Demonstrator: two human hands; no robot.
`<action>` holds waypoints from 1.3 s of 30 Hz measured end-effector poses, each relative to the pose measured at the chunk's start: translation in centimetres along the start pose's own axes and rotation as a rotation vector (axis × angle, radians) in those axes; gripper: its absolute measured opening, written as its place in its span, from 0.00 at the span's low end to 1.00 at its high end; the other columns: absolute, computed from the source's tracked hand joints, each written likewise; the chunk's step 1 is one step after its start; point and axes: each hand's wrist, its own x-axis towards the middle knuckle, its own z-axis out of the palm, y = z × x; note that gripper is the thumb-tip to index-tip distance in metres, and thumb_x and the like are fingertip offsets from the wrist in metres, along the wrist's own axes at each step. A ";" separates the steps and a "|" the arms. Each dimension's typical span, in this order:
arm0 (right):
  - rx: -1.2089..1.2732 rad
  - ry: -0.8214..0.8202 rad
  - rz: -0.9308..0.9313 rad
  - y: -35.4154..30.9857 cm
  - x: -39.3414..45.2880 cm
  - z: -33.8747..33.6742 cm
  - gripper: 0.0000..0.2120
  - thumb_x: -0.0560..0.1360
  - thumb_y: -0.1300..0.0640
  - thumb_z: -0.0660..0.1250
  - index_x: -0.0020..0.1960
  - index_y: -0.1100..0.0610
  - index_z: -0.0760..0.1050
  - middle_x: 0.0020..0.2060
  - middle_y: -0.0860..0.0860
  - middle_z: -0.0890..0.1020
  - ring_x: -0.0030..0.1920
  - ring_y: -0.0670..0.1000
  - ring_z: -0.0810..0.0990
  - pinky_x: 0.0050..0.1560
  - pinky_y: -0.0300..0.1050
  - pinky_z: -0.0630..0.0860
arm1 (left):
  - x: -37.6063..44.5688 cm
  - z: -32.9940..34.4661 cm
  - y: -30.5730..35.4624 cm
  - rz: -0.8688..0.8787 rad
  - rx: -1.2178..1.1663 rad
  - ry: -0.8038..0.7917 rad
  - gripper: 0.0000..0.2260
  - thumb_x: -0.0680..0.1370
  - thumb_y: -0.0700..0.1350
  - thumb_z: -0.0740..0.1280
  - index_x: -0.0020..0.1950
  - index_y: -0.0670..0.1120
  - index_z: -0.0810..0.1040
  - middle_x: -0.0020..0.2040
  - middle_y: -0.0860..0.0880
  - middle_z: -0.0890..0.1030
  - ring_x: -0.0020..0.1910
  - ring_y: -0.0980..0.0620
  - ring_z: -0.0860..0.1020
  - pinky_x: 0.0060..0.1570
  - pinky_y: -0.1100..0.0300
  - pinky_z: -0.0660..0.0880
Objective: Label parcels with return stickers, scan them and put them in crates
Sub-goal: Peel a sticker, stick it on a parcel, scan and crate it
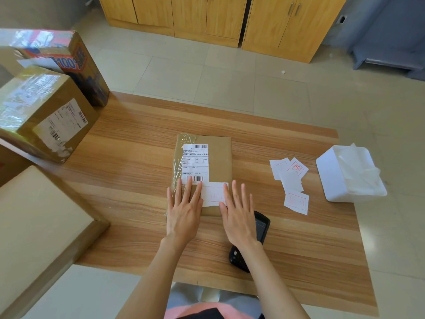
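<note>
Both hands lie flat, fingers spread: left hand [182, 211] pressing the parcel [218, 157], right hand [238, 215] smoothing the return sticker [212, 194] at its near end. Lying mid-desk [138, 180], the parcel looks thin, light and stiff; grip its long edges.

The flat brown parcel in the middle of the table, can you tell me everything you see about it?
The flat brown parcel looks like cardboard and lies flat on the wooden table. Clear tape shines along its left edge. A white shipping label with barcodes covers much of its top. A small white sticker with red print sits at its near end. The left hand and right hand press on it with straight fingers.
</note>
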 end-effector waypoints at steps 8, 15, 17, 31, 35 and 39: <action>0.377 -0.060 0.127 -0.9 -0.1 -1.0 0.31 0.79 0.38 0.41 0.78 0.49 0.39 0.77 0.48 0.38 0.77 0.49 0.39 0.77 0.51 0.46 | 0.3 -0.5 -0.4 -0.162 -0.275 0.026 0.25 0.82 0.54 0.42 0.79 0.49 0.51 0.79 0.46 0.48 0.77 0.45 0.41 0.74 0.44 0.45; 1.093 -0.143 0.459 -1.2 2.9 -2.9 0.37 0.79 0.43 0.60 0.79 0.53 0.43 0.78 0.50 0.52 0.77 0.50 0.52 0.75 0.48 0.53 | 2.6 -3.2 -1.6 -0.570 -0.935 -0.056 0.35 0.79 0.53 0.64 0.79 0.44 0.49 0.73 0.52 0.64 0.69 0.50 0.67 0.63 0.56 0.66; 1.204 -0.176 0.552 -1.2 3.7 -2.7 0.42 0.74 0.38 0.64 0.79 0.52 0.48 0.76 0.50 0.59 0.76 0.51 0.58 0.75 0.52 0.56 | 3.3 -3.1 -2.4 -0.643 -1.009 -0.103 0.35 0.76 0.56 0.68 0.78 0.46 0.55 0.70 0.50 0.71 0.65 0.48 0.73 0.64 0.53 0.69; 1.308 -0.154 0.571 -1.3 4.5 -1.0 0.28 0.69 0.49 0.76 0.65 0.50 0.68 0.57 0.45 0.79 0.56 0.43 0.78 0.57 0.41 0.73 | 4.3 -2.9 -3.8 -0.754 -1.308 -0.207 0.34 0.69 0.56 0.76 0.71 0.50 0.67 0.57 0.51 0.81 0.48 0.54 0.82 0.39 0.62 0.78; 1.337 -0.139 0.589 -1.7 4.4 -1.5 0.28 0.70 0.50 0.76 0.65 0.51 0.67 0.57 0.46 0.79 0.55 0.43 0.78 0.55 0.40 0.73 | 4.4 -3.1 -3.8 -0.768 -1.348 -0.195 0.37 0.67 0.55 0.77 0.72 0.48 0.66 0.58 0.49 0.80 0.50 0.52 0.82 0.45 0.57 0.80; 1.353 -0.113 0.547 -2.3 4.5 -3.3 0.28 0.70 0.51 0.75 0.65 0.50 0.67 0.57 0.45 0.79 0.55 0.41 0.77 0.51 0.37 0.72 | 4.6 -4.5 -3.4 -0.763 -1.370 -0.147 0.37 0.68 0.55 0.77 0.72 0.47 0.67 0.58 0.50 0.80 0.48 0.54 0.82 0.38 0.60 0.79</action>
